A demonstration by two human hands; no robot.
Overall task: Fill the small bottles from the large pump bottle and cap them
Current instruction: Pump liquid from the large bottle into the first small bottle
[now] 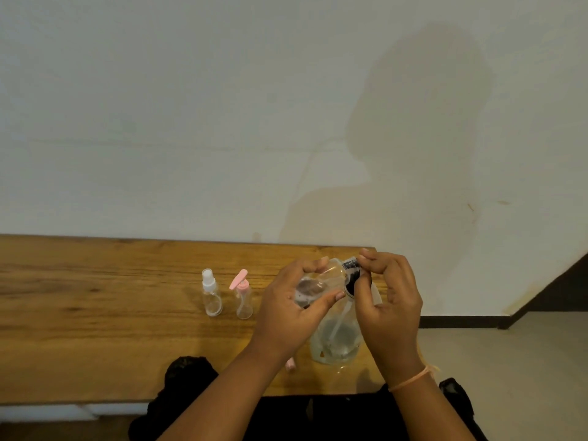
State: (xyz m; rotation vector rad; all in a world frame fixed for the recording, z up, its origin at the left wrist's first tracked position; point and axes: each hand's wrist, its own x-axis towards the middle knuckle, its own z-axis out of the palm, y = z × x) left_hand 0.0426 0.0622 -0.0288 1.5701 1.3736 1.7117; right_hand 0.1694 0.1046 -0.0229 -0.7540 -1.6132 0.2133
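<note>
Head view, small clear bottle (318, 283) tilted sideways above the table (95, 297), clamped between left hand (288, 310) thumb and curled fingers, mouth by the black pump head (351, 272), right hand (389, 300) fingertips pinching that head, large pump bottle (337, 338) upright beneath, transparent, dip tube showing.

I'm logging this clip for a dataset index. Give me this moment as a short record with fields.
surface: wooden table
left hand: grips small clear bottle, tilted, mouth toward the pump
right hand: pinches black pump head
large bottle: upright under both hands, tube visible inside
waiting: white-capped bottle and pink-capped bottle, upright, capped, apart, left of the hands
</note>
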